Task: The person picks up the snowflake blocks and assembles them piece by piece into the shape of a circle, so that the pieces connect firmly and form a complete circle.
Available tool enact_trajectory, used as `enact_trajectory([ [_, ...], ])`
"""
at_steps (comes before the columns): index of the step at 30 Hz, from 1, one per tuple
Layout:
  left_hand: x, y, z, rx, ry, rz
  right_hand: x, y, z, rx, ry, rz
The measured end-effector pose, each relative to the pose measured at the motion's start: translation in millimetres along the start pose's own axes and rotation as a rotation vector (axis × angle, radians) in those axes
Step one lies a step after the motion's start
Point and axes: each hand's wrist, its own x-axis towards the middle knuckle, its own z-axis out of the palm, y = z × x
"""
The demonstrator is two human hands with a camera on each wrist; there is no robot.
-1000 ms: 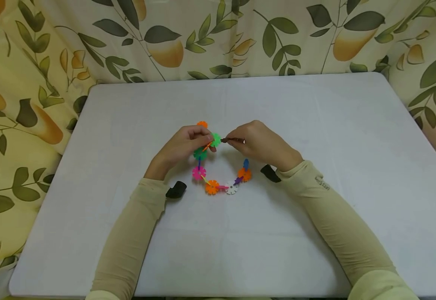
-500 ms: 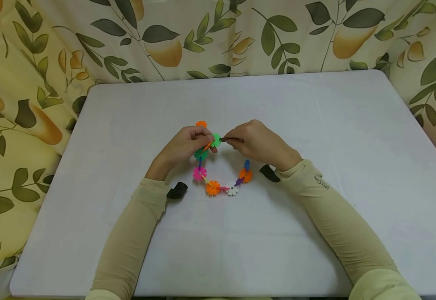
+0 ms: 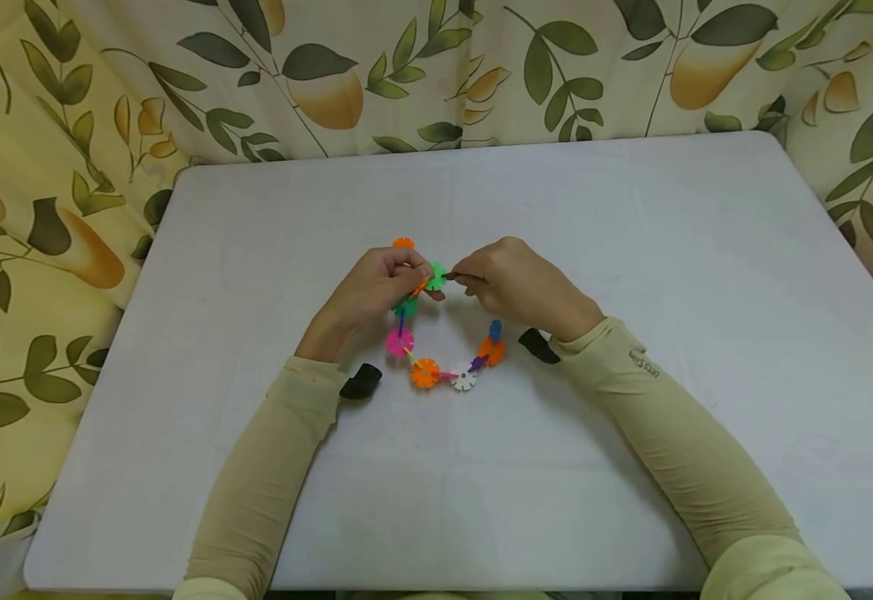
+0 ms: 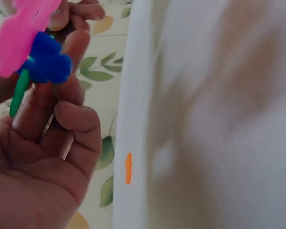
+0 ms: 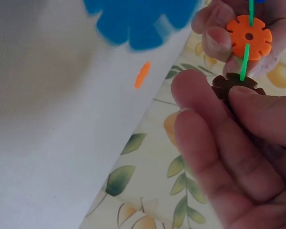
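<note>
A curved chain of notched plastic discs in several colours, with a white disc [image 3: 464,381] at its near end, hangs from my left hand [image 3: 368,292]. That hand pinches the chain near the light green disc [image 3: 437,276]. My right hand [image 3: 529,287] pinches a brown disc [image 5: 236,82] between thumb and forefinger. In the right wrist view the brown disc meets the edge-on green disc, which joins an orange disc [image 5: 250,38]; how deep the slots sit is unclear. The chain's other end is a blue disc [image 3: 495,331], near the right wrist.
A loose orange disc [image 3: 403,242] lies on the white table [image 3: 594,467] beyond the left hand. Black wrist-worn pieces [image 3: 361,382] show beside both cuffs. A leaf-patterned curtain [image 3: 406,75] stands behind the table and at both sides.
The light green disc in my left hand has shifted slightly right, closer to my right fingers. Less of the brown disc shows between them. Both hands keep their grip.
</note>
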Motion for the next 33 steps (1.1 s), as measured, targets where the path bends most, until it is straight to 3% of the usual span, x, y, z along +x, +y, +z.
enact_trajectory([
  [10,-0.6,-0.6,1.2,-0.025,0.006,0.004,0,0,1.9,0.003,0.011,0.000],
  [21,-4.9,1.5,-13.8,-0.001,-0.078,-0.070,5,4,1.9,0.065,-0.005,0.045],
  [33,-12.2,-3.9,-38.5,0.135,-0.174,-0.089,1,24,-10.6,0.107,0.005,0.254],
])
